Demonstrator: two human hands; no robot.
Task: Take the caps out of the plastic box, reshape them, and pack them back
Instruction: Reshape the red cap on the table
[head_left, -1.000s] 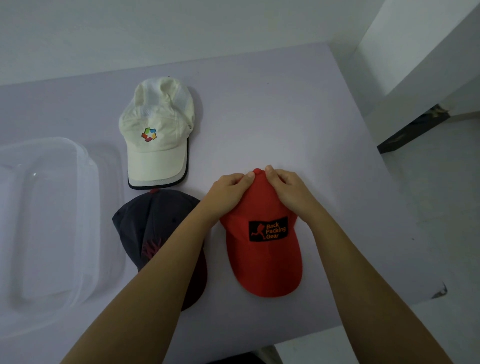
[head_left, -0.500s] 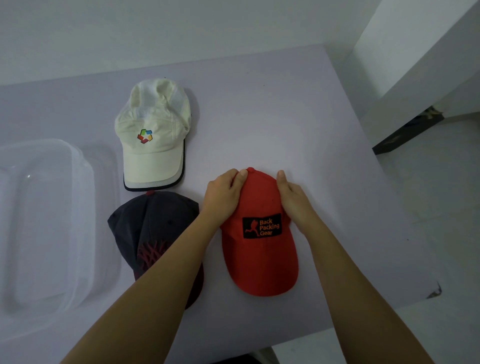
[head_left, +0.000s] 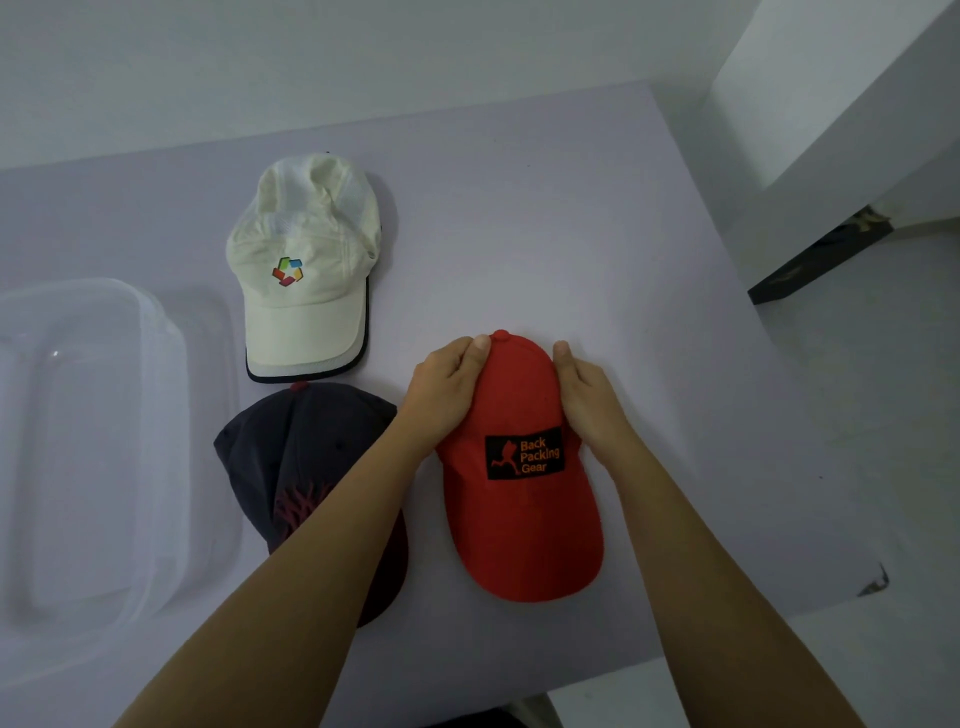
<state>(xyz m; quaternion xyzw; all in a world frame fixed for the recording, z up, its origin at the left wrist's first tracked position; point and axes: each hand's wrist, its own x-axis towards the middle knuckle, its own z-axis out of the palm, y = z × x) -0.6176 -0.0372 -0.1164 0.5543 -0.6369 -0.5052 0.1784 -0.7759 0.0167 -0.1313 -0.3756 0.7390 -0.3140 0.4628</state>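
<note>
Red cap (head_left: 519, 514) lies on the desk (head_left: 519, 234); my left hand (head_left: 449, 387) and right hand (head_left: 587, 400) have slid apart from its top, fingers pressed together, cupping the crown's sides. Shaping looks nearly finished.

This is a plain indoor room, bare like a spare room or a staging space; which of these cannot be told. A pale lilac table (head_left: 519, 208) stands against a bare white wall (head_left: 311, 62) on the far side. To the right a white wall corner (head_left: 831, 104) juts out over a pale floor (head_left: 857, 415), with a dark strip (head_left: 815, 260) at its foot. On the table lie a white cap (head_left: 306, 312), a dark cap (head_left: 301, 452), a red cap (head_left: 519, 530) and, at the left, a clear plastic box (head_left: 171, 364).
</note>
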